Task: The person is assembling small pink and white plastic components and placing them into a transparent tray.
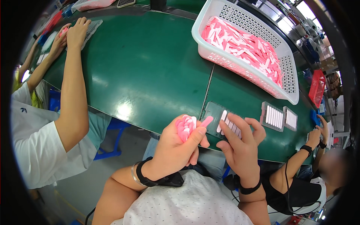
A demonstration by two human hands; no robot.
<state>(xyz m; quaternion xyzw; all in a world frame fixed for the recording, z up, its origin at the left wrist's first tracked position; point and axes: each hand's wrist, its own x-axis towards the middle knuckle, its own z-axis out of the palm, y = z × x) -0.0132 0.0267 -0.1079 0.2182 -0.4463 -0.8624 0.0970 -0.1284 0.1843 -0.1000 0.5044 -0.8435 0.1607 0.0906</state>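
Observation:
My left hand [174, 148] is closed round a bunch of small pink and white nail files [185, 128], rounded flat strips. One pink nail file [206, 121] sticks out past its thumb and fingertips, towards the tray. My right hand [243, 150] is over a clear plastic tray [213, 109] at the table's near edge. Its fingers are apart, with the fingertips at a row of white-faced nail files [224, 115] lying in the tray. The fingers hide part of that row. I see nothing gripped between its thumb and fingers.
A large white basket [240, 62] heaped with loose pink and white nail files stands at the far right. Two filled trays [272, 117] lie right of my hands on the green table [150, 71]. Co-workers sit on both sides; a red basket [317, 88] is far right.

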